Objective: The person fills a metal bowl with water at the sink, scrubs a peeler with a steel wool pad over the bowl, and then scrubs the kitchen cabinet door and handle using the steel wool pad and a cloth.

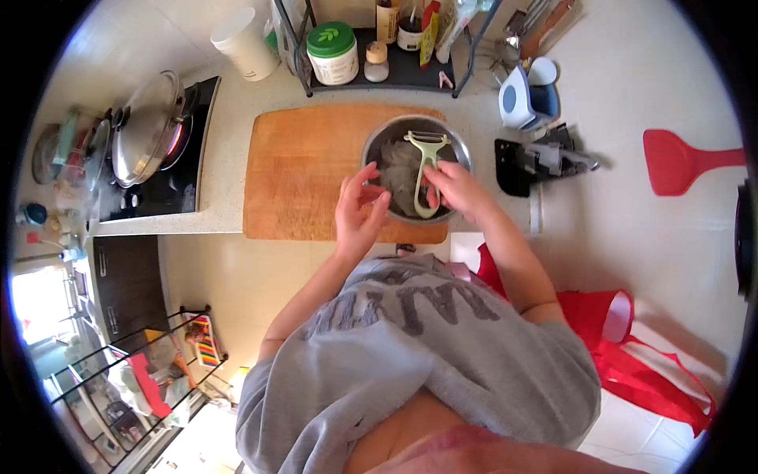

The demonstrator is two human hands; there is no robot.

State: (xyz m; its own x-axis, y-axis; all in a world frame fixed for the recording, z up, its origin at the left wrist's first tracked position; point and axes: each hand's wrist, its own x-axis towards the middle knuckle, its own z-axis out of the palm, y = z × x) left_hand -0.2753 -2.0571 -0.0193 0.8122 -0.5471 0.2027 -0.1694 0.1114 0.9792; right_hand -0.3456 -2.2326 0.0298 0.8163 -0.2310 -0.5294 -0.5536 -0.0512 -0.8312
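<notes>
A pale green peeler is in my right hand, its blade end pointing away from me over a metal bowl. Inside the bowl lies a heap of greyish, thin peelings or scraps, too unclear to name. My left hand is raised at the bowl's near left side, fingers curved and apart, with nothing seen in it. The bowl stands on the right part of a wooden cutting board.
A steaming lidded pan sits on the black stove at left. Behind the board stands a rack with a green-lidded jar. A knife holder is right of the bowl; a red spatula hangs farther right.
</notes>
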